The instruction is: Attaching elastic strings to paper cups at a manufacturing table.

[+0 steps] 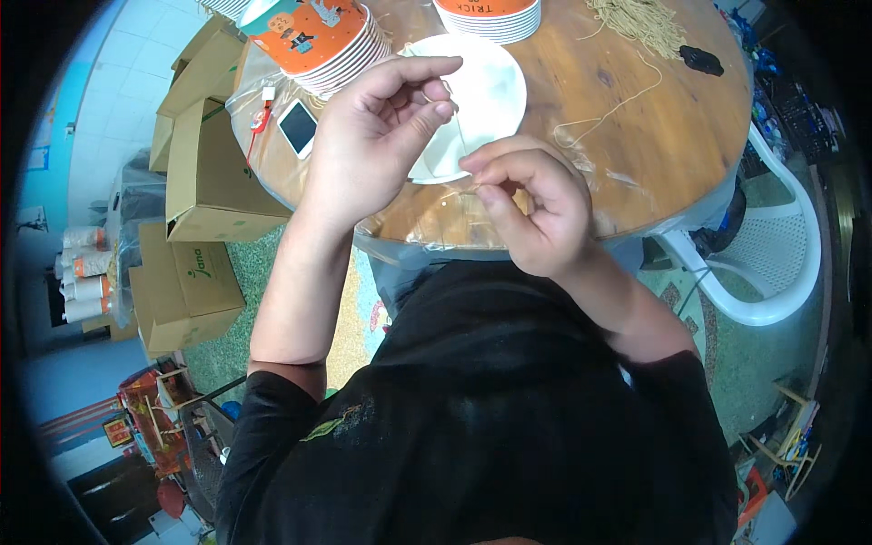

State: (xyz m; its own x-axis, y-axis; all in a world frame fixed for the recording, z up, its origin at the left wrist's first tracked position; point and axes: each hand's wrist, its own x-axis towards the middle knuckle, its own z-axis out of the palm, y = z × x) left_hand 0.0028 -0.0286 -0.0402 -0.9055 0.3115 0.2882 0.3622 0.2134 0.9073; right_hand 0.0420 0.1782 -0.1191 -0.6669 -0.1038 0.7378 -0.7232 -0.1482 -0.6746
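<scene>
Thin pale string (461, 145) runs between both hands over the white paper lid (490, 91) at the near edge of the round wooden desk (654, 136); its long axis looks roughly vertical in view, upper end at the left hand (381, 136), lower end at the right hand (531, 213), but it is very faint. Both hands are pinched narrow on it, thumb to forefinger. Risk, as I judge it: string slipping from either pinch or snagging the lid rim. Spare string pile (640, 23), cup stacks (318, 36), phone (298, 127) lie farther off.
</scene>
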